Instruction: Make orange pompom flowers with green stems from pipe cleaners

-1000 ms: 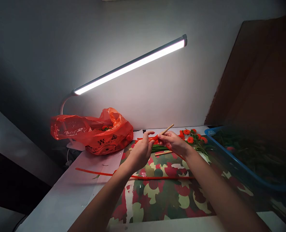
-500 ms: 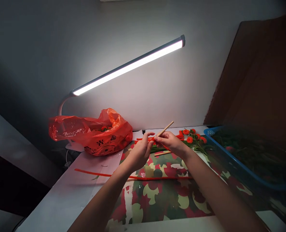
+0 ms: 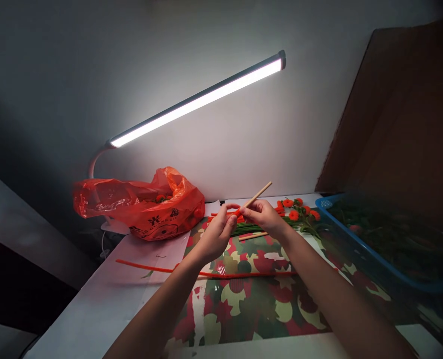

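My right hand (image 3: 264, 217) pinches a thin wooden stick (image 3: 260, 193) that points up and to the right. My left hand (image 3: 216, 234) is closed right beside it, its fingertips pinching a short piece of red pipe cleaner (image 3: 236, 212) against the stick. Both hands hover above a flower-patterned mat (image 3: 258, 294). A long red pipe cleaner (image 3: 161, 269) lies across the table below my wrists. A second wooden stick (image 3: 251, 236) lies on the mat under my right hand.
An orange plastic bag (image 3: 146, 202) sits at the back left under a lit bar lamp (image 3: 199, 99). Small red flowers with green stems (image 3: 298, 209) lie behind my hands. A blue tray (image 3: 378, 249) with green stems stands at the right, before a brown board (image 3: 404, 119).
The stick's tip has risen slightly and tilted more upright. My left fingers have closed tighter on the red piece at the stick. The hands stay in the same spot.
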`<state>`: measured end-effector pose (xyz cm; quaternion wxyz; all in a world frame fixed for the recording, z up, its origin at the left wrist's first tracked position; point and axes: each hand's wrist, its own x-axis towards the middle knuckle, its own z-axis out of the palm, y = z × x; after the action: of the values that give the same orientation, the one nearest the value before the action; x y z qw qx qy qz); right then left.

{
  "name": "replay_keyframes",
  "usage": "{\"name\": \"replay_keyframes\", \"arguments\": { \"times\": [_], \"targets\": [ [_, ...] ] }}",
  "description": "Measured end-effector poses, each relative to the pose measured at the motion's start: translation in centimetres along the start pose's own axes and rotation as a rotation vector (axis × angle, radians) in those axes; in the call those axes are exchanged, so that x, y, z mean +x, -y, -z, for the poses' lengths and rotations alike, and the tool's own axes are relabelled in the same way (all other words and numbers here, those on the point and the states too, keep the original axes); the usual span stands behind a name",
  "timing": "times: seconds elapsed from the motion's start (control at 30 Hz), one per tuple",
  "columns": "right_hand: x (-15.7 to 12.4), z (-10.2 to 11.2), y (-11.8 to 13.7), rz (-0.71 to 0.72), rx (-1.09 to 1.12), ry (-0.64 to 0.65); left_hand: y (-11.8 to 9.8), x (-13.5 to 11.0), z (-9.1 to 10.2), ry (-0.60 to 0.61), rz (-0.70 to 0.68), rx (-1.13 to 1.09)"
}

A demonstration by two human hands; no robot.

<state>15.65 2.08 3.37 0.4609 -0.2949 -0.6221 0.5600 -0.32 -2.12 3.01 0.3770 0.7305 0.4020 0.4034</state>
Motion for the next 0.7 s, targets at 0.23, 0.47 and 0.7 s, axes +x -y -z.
{"name": "replay_keyframes", "arguments": {
  "times": [0.23, 0.47, 0.7],
  "targets": [
    [-0.1, 0.4, 0.0, -0.013, 0.031, 0.045, 0.3, 0.2, 0.1, 0.082, 0.010, -0.183],
    [-0.1, 1.4, 0.6, -0.067, 0.059, -0.012, -0.2, 0.0, 0.4, 0.100, -0.018, -0.029],
    [0.0, 1.7, 0.6, -0.066, 0.084, -0.089, 0.3, 0.3, 0.6, -0.075, -0.034, 0.217]
  ]
}}
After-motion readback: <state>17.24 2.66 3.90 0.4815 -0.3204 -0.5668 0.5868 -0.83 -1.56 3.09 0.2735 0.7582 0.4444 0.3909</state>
